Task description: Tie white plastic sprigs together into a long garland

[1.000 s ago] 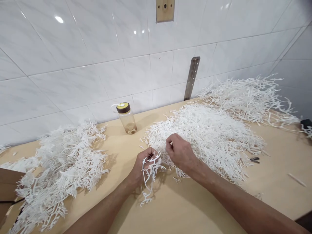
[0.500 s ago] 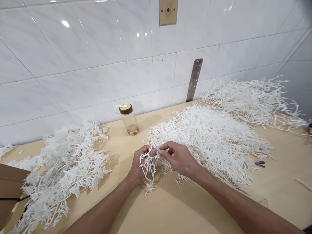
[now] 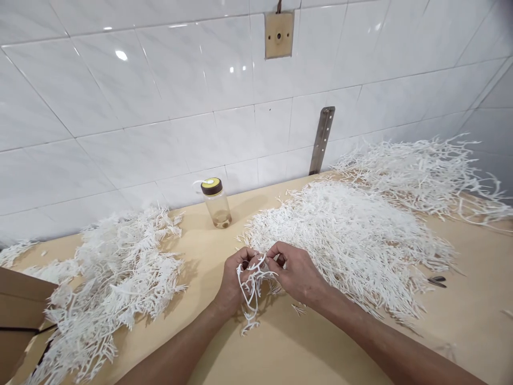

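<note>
A white, branching plastic strand (image 3: 251,307), like a thin moulding sprue, dangles from my left hand (image 3: 232,280), whose fingers are closed on its upper part. Right beside it, my right hand (image 3: 294,271) pinches thumb and forefinger at the top of the same strand, by the left fingertips. The exact pinch point is partly hidden by the fingers. Just beyond my right hand lies a broad heap of small white plastic pieces (image 3: 344,230). To the left spreads a pile of white branching strands (image 3: 128,272).
A clear bottle with a yellow and dark lid (image 3: 216,206) stands near the tiled wall. Longer white strands (image 3: 425,171) lie at the back right. A metal strip (image 3: 321,140) leans on the wall. Small dark snips (image 3: 436,281) lie right; a cardboard box (image 3: 24,315) is at left.
The camera view has tilted up slightly, so everything sits lower. Both hands stay together, and the strand has turned a little between them.
</note>
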### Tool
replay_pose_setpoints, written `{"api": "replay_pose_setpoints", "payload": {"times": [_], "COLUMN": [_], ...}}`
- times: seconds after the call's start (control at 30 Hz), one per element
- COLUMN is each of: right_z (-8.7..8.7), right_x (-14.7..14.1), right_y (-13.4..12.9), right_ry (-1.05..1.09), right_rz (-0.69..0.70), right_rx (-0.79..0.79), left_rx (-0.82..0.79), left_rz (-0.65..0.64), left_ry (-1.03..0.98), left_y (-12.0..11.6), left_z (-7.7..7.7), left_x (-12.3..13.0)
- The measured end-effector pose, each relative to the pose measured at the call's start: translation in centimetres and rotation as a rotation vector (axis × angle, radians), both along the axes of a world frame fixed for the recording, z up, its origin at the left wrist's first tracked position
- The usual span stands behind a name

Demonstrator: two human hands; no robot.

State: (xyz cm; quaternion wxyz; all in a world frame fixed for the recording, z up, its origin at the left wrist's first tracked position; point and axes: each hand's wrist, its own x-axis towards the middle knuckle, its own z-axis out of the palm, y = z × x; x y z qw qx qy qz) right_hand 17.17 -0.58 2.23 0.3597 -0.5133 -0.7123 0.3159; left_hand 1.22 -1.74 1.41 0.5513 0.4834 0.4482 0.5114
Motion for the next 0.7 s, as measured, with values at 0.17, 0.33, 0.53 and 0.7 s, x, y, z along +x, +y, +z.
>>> {"api": "replay_pose_setpoints", "payload": {"times": [0.17,0.33,0.53,0.7], "right_z": [-0.4,-0.6,-0.4,-0.1], "right_x": [-0.3,-0.4,-0.7,-1.0], "right_y": [0.0,0.0,-0.1,-0.2], "right_ry": [-0.007,0.010,-0.040,-0.136], "right_rz": [0.017,0.026,0.006,-0.022], "right_rx": [-0.041,-0.154,-0.156,-0.037], "left_rx": [0.018,0.035,0.218,0.362], "left_rz": [0.014,-0.034,0.039,0.106], "left_ry": [0.095,0.103,0.282,0.375], "left_y": [0.3,0.3,-0.4,-0.6], "left_z": [-0.9,-1.2,-0.4,-0.1], "left_x": [-0.2,-0.4,-0.2,0.0]}}
